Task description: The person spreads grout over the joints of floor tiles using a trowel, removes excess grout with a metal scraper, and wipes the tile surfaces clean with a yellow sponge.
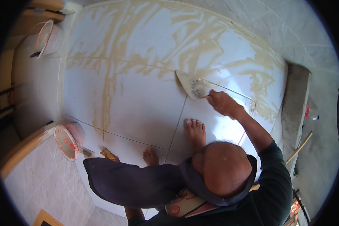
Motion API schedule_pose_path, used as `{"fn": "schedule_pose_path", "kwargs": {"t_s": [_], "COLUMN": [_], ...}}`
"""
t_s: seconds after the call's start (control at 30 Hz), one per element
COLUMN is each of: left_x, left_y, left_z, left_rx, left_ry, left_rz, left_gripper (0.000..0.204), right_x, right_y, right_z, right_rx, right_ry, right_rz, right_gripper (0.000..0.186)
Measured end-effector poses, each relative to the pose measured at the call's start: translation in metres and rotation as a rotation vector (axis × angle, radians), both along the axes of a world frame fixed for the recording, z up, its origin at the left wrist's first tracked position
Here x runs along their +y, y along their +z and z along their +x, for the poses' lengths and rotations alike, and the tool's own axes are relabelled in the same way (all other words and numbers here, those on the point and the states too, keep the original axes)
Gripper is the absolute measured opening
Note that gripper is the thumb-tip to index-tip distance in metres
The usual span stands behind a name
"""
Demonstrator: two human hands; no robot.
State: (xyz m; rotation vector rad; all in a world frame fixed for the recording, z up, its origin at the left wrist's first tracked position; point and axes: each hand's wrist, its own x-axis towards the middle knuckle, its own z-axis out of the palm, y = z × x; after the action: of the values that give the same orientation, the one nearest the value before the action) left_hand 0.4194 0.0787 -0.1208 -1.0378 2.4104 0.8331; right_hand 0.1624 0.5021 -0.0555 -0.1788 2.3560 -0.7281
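My right hand (pixel 224 104) grips the handle of a wide pale scraper (pixel 188 86), its grout-smudged blade on the white tiles (pixel 139 101) along a seam. Beige grout (pixel 116 26) is streaked thickly over the upper tiles and along several seams. My left arm (pixel 133 213) drops behind my dark-trousered left leg; a bit of my left hand (pixel 116 159) shows beside a crumpled-looking yellow item (pixel 107 153), its fingers mostly hidden. My bare right knee (pixel 226 169) and my bare feet (pixel 195 133) are below the scraper.
A red-stained bucket (pixel 66 143) stands at the left edge beside a wooden trim (pixel 15 158); another bucket (pixel 51 37) is at upper left. A raised cement edge (pixel 295 94) borders the tiles on the right, with a thin stick (pixel 298 147) and small items beyond it.
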Motion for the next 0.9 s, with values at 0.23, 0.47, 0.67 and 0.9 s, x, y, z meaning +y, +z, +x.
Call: {"fn": "schedule_pose_path", "kwargs": {"t_s": [0.23,0.47,0.67,0.9], "left_x": [-0.032,-0.137,-0.166,-0.241], "left_y": [-0.034,0.041,0.029,0.006], "left_z": [0.037,0.021,0.044,0.008], "left_rx": [0.223,0.329,0.447,0.627], "left_ry": [-0.098,0.128,0.235,0.480], "left_rz": [-0.312,-0.549,-0.544,-0.488], "left_gripper": [0.031,0.066,0.060,0.054], "right_x": [0.041,-0.099,-0.098,-0.281], "right_y": [-0.097,-0.111,0.041,0.140], "right_z": [-0.025,0.128,-0.005,-0.065], "right_rx": [0.226,0.709,-0.107,-0.003], "right_ry": [-0.128,-0.073,-0.011,0.600], "right_rz": [0.118,0.646,0.062,-0.146], "right_gripper": [0.025,0.025,0.031,0.026]}}
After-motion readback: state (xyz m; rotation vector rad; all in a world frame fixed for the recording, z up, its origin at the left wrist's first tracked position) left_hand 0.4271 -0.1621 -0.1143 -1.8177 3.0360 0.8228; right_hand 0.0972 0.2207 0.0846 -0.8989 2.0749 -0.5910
